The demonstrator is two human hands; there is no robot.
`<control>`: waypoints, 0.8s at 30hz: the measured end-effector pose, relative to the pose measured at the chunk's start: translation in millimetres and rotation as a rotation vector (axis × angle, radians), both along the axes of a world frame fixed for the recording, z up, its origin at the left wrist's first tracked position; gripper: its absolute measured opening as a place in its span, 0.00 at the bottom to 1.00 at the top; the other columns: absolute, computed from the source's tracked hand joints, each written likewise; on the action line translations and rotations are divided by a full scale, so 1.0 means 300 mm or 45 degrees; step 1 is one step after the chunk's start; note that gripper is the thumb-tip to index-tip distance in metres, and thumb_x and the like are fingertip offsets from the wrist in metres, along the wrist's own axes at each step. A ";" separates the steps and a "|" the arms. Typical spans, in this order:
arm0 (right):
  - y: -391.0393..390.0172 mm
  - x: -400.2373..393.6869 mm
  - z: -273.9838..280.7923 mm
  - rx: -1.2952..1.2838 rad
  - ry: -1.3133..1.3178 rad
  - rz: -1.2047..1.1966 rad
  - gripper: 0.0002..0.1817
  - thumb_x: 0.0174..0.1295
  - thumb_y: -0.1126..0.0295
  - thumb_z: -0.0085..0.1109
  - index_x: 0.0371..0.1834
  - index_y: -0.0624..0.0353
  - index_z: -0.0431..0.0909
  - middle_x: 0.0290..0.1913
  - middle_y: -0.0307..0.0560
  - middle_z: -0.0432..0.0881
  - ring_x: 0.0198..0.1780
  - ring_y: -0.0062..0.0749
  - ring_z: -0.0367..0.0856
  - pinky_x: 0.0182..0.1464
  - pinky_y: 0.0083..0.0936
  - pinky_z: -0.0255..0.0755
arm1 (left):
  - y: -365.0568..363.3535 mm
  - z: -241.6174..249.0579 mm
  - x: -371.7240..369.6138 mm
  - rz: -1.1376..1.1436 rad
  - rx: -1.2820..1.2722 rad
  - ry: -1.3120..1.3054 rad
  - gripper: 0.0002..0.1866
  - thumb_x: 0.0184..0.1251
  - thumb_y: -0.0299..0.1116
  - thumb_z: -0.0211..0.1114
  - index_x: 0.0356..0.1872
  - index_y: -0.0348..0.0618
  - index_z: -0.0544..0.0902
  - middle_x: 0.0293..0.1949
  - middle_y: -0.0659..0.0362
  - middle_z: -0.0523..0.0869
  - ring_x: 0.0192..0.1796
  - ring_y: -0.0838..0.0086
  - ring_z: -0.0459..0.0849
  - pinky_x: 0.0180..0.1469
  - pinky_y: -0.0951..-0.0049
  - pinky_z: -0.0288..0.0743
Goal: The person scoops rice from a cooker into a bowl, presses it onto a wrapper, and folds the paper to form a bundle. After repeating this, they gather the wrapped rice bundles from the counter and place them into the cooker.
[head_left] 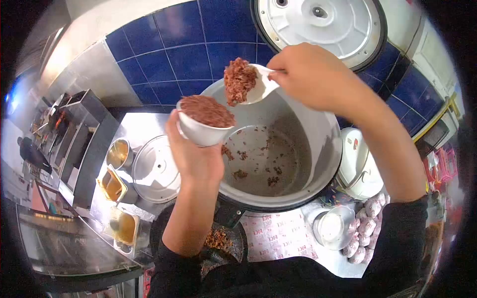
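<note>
My left hand point(198, 161) grips a white bowl point(198, 133) heaped with reddish-brown rice point(207, 111), tilted a little over the near-left rim of a large rice cooker point(325, 154). In my right hand point(308, 74) is a white rice paddle point(262, 88), carrying a clump of the same rice point(239, 82) just above and right of the bowl. Its handle is mostly hidden by my fingers. Inside the deep cooker, scattered bits of rice point(273, 181) stick to the bottom. The cooker's metal lid point(323, 25) stands raised behind it.
Left of the cooker lie a round metal lid point(158, 169) and several containers of sauce point(118, 154). A white lidded container point(360, 171), a clear bowl point(335, 228) and several wrapped bundles point(366, 228) stand to the right. A dark bowl of brown crumbs point(221, 241) sits in front.
</note>
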State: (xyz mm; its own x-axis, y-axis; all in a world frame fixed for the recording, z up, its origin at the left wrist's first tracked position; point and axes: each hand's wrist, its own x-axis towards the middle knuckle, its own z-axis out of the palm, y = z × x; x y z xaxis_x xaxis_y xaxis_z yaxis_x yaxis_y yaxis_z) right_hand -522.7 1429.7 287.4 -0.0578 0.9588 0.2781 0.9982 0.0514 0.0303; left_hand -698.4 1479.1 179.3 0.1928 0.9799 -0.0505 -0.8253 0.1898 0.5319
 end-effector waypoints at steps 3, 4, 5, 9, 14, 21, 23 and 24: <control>-0.077 -0.135 -0.084 0.336 -0.363 0.072 0.10 0.52 0.67 0.57 0.32 0.62 0.81 0.25 0.48 0.80 0.25 0.42 0.80 0.29 0.36 0.70 | -0.024 -0.009 0.022 -0.166 0.026 0.124 0.26 0.69 0.50 0.45 0.60 0.43 0.65 0.59 0.52 0.72 0.61 0.59 0.72 0.60 0.49 0.69; -0.100 -0.196 -0.134 0.358 -0.521 0.009 0.13 0.50 0.67 0.57 0.36 0.61 0.81 0.25 0.45 0.78 0.26 0.38 0.79 0.29 0.34 0.69 | -0.023 -0.014 0.026 -0.189 0.006 0.175 0.25 0.69 0.50 0.45 0.60 0.45 0.67 0.59 0.53 0.72 0.61 0.60 0.72 0.60 0.51 0.69; -0.120 -0.244 -0.189 0.380 -0.681 -0.053 0.16 0.48 0.67 0.57 0.41 0.60 0.81 0.26 0.41 0.77 0.27 0.34 0.78 0.29 0.31 0.68 | -0.016 -0.021 0.029 -0.189 0.012 0.173 0.25 0.69 0.50 0.45 0.60 0.45 0.67 0.59 0.53 0.72 0.61 0.60 0.72 0.60 0.51 0.69; -0.163 -0.301 -0.325 0.535 -0.914 -0.191 0.24 0.49 0.68 0.55 0.51 0.63 0.78 0.28 0.37 0.72 0.30 0.26 0.74 0.30 0.25 0.64 | -0.018 -0.018 0.024 -0.287 -0.060 0.028 0.25 0.69 0.52 0.43 0.59 0.49 0.70 0.58 0.56 0.74 0.61 0.64 0.72 0.61 0.52 0.65; -0.193 -0.229 -0.252 0.495 -0.543 -0.244 0.27 0.55 0.69 0.52 0.61 0.65 0.70 0.35 0.41 0.75 0.37 0.32 0.75 0.36 0.31 0.68 | -0.019 -0.013 0.035 -0.325 -0.036 0.061 0.25 0.69 0.52 0.38 0.60 0.55 0.70 0.59 0.57 0.74 0.61 0.62 0.72 0.60 0.50 0.65; -0.159 -0.076 -0.243 0.116 1.091 0.110 0.21 0.71 0.66 0.43 0.65 0.58 0.66 0.55 0.55 0.78 0.55 0.42 0.77 0.55 0.31 0.68 | -0.024 -0.012 0.042 -0.445 -0.115 0.111 0.26 0.67 0.54 0.39 0.61 0.55 0.69 0.60 0.54 0.73 0.63 0.59 0.71 0.61 0.45 0.65; -0.167 -0.126 -0.286 0.048 1.037 0.143 0.20 0.71 0.66 0.43 0.64 0.53 0.69 0.56 0.59 0.77 0.56 0.41 0.78 0.58 0.26 0.66 | -0.015 -0.028 0.041 -0.463 -0.096 0.136 0.27 0.67 0.55 0.39 0.61 0.55 0.68 0.60 0.54 0.73 0.63 0.59 0.70 0.61 0.45 0.65; -0.182 -0.157 -0.289 0.074 0.991 0.092 0.18 0.71 0.67 0.43 0.62 0.53 0.72 0.51 0.59 0.80 0.51 0.41 0.80 0.55 0.27 0.68 | -0.013 -0.036 0.041 -0.459 -0.082 0.139 0.27 0.67 0.55 0.40 0.61 0.54 0.68 0.60 0.54 0.73 0.63 0.58 0.70 0.61 0.45 0.64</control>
State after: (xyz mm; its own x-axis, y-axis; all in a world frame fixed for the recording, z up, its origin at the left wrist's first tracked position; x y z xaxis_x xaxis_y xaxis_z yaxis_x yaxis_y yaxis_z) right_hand -569.8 1375.0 200.7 0.1123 0.9427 0.3142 0.7278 0.1372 -0.6719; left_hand -686.1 1475.3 168.7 0.5149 0.8442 -0.1490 -0.6386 0.4937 0.5903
